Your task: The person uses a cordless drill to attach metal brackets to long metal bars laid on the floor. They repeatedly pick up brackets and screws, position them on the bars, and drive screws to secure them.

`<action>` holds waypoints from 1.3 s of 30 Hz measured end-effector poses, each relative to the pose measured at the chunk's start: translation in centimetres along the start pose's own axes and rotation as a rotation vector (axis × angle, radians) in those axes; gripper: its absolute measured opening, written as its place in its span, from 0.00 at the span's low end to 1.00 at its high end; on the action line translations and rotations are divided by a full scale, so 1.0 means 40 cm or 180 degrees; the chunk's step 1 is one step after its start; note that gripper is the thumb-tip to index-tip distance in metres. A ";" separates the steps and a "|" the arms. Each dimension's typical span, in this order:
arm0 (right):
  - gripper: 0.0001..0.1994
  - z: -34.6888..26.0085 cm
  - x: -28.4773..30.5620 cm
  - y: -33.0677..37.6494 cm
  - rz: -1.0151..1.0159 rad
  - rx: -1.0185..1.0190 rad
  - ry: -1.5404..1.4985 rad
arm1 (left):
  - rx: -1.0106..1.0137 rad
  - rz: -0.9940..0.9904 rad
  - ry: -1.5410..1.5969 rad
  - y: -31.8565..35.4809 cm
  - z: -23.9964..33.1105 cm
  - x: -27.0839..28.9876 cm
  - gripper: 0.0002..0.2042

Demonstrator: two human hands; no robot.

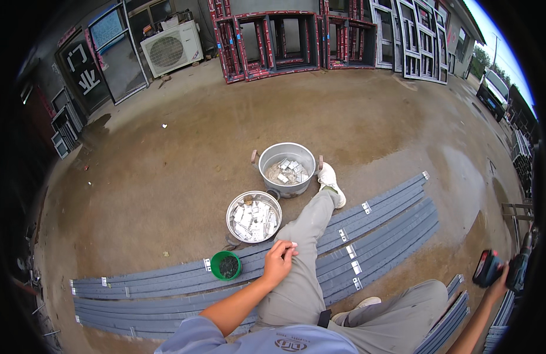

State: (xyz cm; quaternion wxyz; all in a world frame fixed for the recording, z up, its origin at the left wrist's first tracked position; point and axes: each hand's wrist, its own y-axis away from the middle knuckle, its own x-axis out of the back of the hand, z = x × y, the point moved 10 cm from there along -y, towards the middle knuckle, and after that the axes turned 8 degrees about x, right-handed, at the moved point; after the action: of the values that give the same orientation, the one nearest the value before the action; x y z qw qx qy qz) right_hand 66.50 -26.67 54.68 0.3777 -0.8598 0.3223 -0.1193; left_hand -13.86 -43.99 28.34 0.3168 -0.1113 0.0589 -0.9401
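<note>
Above my outstretched leg, my left hand (278, 262) is closed in a pinch. Something small and pale shows at its fingertips, too small to name. Out at the far right, my right hand (498, 285) grips a cordless drill (519, 268) with a black and red battery, held away from my body. Long grey metal bars (379, 248) lie side by side under my legs, with small silver brackets (351, 252) set along them. Left of my left hand, a green cup (216, 265) of small dark pieces, probably screws, stands on the bars.
A steel pot (228, 219) full of silver metal pieces stands beyond the cup. Behind it, a larger aluminium pot (262, 167) holds fewer pieces, near my shoe (330, 180). Window frames (279, 74) lean along the far wall; a car (493, 94) is parked far right.
</note>
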 end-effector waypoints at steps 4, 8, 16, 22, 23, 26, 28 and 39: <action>0.23 -0.183 -0.262 0.045 -0.0477 0.0342 -0.0163 | -0.0100 0.0113 -0.0202 0.004 -0.006 -0.008 0.06; 0.21 -0.155 -0.415 0.233 -0.0607 -0.0712 -0.0536 | -0.0135 -0.0003 -0.0312 0.001 -0.027 -0.028 0.06; 0.19 -0.065 -0.561 0.434 -0.0918 -0.2177 -0.1468 | -0.0195 -0.0234 -0.0494 -0.030 -0.040 -0.054 0.08; 0.16 -0.065 -0.556 0.418 -0.0464 -0.2291 -0.2430 | -0.0271 -0.0135 -0.0688 -0.052 -0.030 -0.067 0.06; 0.15 -0.063 -0.550 0.418 -0.0382 -0.2309 -0.2571 | -0.0344 -0.0147 -0.0755 -0.052 -0.019 -0.070 0.06; 0.13 -0.079 -0.561 0.413 -0.0507 -0.2291 -0.3176 | -0.0358 -0.0082 -0.0711 -0.045 -0.007 -0.067 0.06; 0.12 -0.102 -0.571 0.406 -0.0613 -0.2225 -0.3541 | -0.0335 -0.0070 -0.0672 -0.049 -0.004 -0.067 0.07; 0.13 -0.179 -0.590 0.487 -0.0773 -0.2364 -0.3989 | -0.0127 -0.0066 -0.0430 -0.050 -0.021 -0.073 0.07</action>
State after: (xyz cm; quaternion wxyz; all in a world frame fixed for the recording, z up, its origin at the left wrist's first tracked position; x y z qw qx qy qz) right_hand 36.21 -25.44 46.36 0.1591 -0.8676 -0.0322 0.4701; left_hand -12.96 -40.61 27.40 0.3080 -0.1813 0.0550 -0.9323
